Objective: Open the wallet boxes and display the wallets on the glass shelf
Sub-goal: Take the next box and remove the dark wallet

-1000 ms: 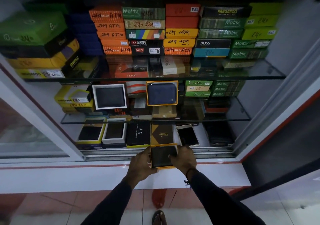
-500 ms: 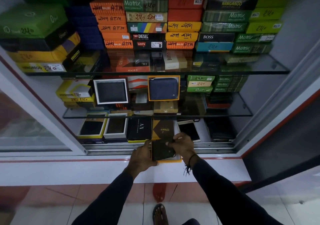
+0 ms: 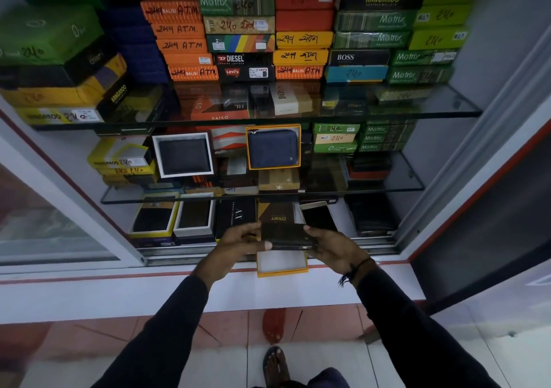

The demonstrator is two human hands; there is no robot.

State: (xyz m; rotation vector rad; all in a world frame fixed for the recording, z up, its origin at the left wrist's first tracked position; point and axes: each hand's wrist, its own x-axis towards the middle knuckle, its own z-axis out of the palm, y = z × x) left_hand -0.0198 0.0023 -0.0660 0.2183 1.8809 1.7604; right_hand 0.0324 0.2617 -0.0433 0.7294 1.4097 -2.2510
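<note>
A dark zip wallet (image 3: 286, 236) is held level between my left hand (image 3: 238, 246) and my right hand (image 3: 334, 249), just above its open yellow box (image 3: 281, 265), which lies empty on the white ledge. Behind it, on the cabinet floor, lies a brown box lid (image 3: 275, 213). On the middle glass shelf (image 3: 387, 189) stand two displayed wallets: a black one in a white box (image 3: 183, 155) and a blue one in an orange box (image 3: 273, 147). Two more open boxes with dark wallets (image 3: 173, 216) sit on the bottom level at the left.
Stacks of closed wallet boxes (image 3: 298, 38) fill the top glass shelf (image 3: 432, 110) and the sides of the middle one. A phone (image 3: 319, 216) and a black box (image 3: 237, 217) lie on the cabinet floor. A sliding glass door (image 3: 44, 223) is at the left.
The wallet has come up out of the yellow box, which now lies empty on the ledge. Both hands have spread to the wallet's ends and turned it level.
</note>
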